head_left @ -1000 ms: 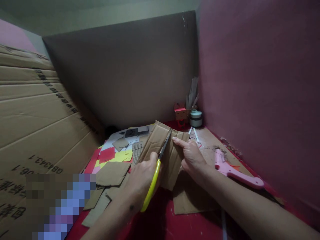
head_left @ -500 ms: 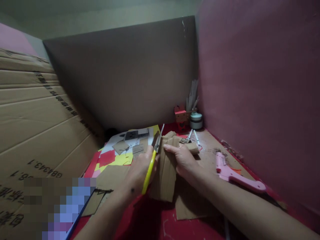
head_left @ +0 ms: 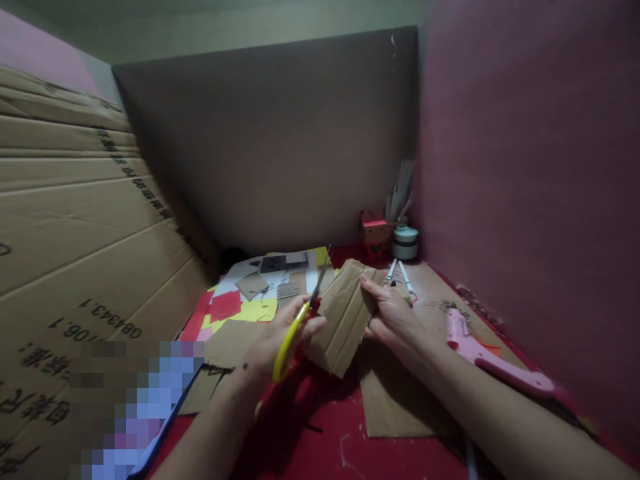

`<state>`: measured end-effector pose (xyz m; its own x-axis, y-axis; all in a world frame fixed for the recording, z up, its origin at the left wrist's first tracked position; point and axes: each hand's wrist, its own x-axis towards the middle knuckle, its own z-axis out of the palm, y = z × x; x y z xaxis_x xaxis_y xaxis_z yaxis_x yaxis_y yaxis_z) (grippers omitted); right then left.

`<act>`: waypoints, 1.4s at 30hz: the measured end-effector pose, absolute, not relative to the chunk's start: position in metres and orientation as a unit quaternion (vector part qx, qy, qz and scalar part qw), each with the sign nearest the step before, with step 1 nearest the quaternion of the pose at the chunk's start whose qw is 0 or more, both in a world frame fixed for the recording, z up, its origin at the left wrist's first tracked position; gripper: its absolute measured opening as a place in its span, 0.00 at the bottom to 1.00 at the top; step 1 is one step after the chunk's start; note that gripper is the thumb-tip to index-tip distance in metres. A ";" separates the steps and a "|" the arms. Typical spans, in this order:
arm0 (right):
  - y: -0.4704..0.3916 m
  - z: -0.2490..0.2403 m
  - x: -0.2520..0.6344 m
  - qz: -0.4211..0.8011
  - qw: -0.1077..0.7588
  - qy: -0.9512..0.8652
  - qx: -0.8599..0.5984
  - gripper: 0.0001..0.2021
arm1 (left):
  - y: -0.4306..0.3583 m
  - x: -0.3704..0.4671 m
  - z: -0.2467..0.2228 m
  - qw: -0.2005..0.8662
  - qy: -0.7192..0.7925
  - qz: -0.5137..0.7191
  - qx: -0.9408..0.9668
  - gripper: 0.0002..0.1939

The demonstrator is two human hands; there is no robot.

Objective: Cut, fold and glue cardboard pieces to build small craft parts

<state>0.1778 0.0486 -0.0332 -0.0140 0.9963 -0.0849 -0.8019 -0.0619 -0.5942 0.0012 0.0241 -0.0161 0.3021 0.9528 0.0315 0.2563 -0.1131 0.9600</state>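
Observation:
My left hand [head_left: 296,321] is closed around the yellow-handled scissors [head_left: 290,341], whose blades point up and away beside the left edge of a cardboard piece [head_left: 345,313]. That piece is brown, creased and tilted, held up above the red tabletop. My right hand [head_left: 393,310] grips its right side, the thumb on the near face and the other fingers partly behind. Whether the blades touch the cardboard I cannot tell. Below my right forearm lies a flat cardboard sheet [head_left: 395,397].
A pink glue gun [head_left: 500,363] lies on the right. At the back stand a red-topped cardboard figure [head_left: 375,237] and a pale lidded jar [head_left: 405,242]. Coloured paper [head_left: 225,305] and cardboard scraps [head_left: 233,343] lie left. A large cardboard panel [head_left: 75,233] rises at far left.
The cardboard piece has turned, its lower end swinging and its broad face showing more. My right hand has shifted along its edge. The scissors have moved slightly away from it, and the view has shifted left.

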 end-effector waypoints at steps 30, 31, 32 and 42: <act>0.033 -0.035 0.178 0.660 0.652 -0.280 -0.247 0.14 | 0.013 0.010 -0.036 0.089 0.497 0.202 0.839 0.17; 0.033 -0.035 0.177 0.663 0.651 -0.279 -0.243 0.14 | 0.012 0.011 -0.036 0.081 0.497 0.201 0.840 0.16; 0.033 -0.036 0.177 0.665 0.651 -0.278 -0.239 0.15 | 0.011 0.011 -0.035 0.072 0.495 0.196 0.843 0.16; 0.030 -0.039 0.173 0.675 0.653 -0.256 -0.229 0.16 | 0.009 0.014 -0.037 -0.003 0.505 0.126 0.854 0.12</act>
